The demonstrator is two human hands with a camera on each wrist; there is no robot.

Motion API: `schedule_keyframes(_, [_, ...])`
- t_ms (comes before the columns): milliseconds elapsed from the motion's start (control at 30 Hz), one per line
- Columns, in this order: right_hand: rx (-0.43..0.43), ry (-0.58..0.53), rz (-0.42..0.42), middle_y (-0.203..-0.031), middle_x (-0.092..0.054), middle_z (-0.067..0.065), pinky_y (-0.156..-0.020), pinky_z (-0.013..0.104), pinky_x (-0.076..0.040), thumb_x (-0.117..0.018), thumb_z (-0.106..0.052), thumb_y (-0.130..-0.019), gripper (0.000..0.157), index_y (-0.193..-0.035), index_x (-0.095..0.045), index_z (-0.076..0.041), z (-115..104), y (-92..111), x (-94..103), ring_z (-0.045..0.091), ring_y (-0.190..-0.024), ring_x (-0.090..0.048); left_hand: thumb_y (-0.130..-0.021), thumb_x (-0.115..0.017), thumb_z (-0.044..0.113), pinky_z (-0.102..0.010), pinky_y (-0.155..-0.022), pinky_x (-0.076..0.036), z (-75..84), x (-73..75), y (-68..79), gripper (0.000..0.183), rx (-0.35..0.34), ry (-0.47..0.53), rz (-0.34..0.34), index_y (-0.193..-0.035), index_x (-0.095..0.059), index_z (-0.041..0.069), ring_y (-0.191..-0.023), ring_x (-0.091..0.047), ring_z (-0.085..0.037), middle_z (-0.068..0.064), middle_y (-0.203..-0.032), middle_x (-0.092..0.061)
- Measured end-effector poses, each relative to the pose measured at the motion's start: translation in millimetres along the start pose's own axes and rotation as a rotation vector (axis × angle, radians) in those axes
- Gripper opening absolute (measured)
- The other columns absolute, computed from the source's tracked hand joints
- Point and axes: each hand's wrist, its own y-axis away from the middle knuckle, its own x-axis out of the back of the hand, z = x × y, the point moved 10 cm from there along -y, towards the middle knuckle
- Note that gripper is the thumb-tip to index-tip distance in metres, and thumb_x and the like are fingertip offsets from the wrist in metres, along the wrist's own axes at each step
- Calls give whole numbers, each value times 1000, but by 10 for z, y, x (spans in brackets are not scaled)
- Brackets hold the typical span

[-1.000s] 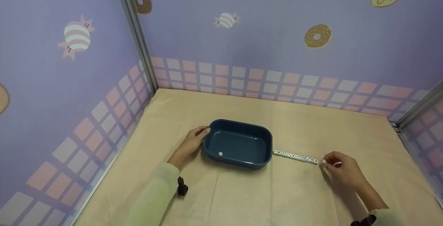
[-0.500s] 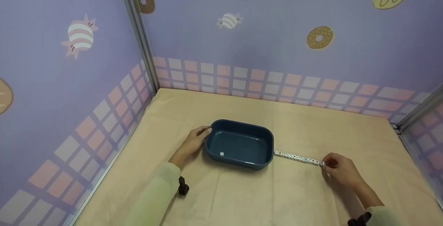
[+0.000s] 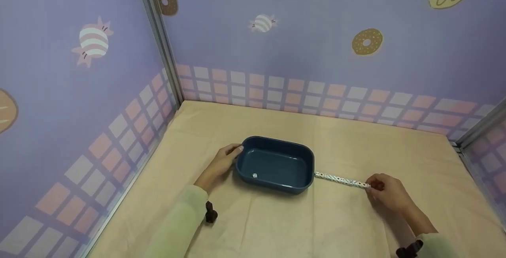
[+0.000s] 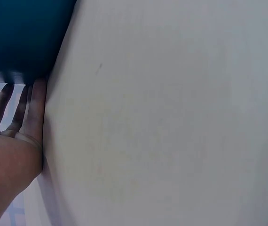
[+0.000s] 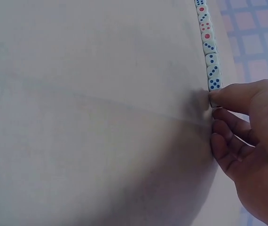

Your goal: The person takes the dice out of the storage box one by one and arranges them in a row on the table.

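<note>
A dark blue rectangular dish sits on the cloth, with a single white die inside near its front left corner. My left hand holds the dish's left end, thumb at the rim and the other fingers against the outer wall. From the dish's right side a straight row of white dice with red and blue pips runs rightward. At the row's right end my right hand pinches the last die between thumb and fingers, which mostly hide it. That die is in line with the row.
A pale yellow cloth covers the table. Purple walls with tiled prints rise behind and on both sides, joined by metal corner posts. A dark device is strapped to each wrist.
My right hand has brought its die leftward, closing the gap to the row's right end. The left hand keeps its place on the dish.
</note>
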Motion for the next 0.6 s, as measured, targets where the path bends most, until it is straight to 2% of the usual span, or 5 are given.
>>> schedule_keyframes(267, [-63, -64, -24, -100, -66, 5, -71, 27, -50, -78, -10, -97, 17, -114, -74, -10, 151, 17, -41, 19, -89, -58, -109, -59, 44, -47, -112, -47, -6, -13, -8, 49, 17, 15, 2, -147, -61, 11, -132, -60, -27, -10, -143, -62])
schedule_keyframes(433, [-54, -83, -21, -98, -65, 5, -70, 28, -47, -77, -10, -98, 16, -113, -75, -10, 168, 3, -44, 19, -86, -56, -109, -59, 43, -46, -112, -47, 6, -12, -1, 49, 14, 36, 2, -146, -61, 10, -133, -59, -27, -10, -143, -62])
schedule_keyframes(600, [-40, -109, -32, -96, -65, 5, -69, 28, -45, -76, -12, -99, 15, -114, -75, -10, 147, -1, -25, 20, -84, -54, -110, -60, 39, -40, -101, -55, -9, -33, -9, 47, 22, 119, -15, -145, -62, 9, -126, -64, -29, -13, -141, -63])
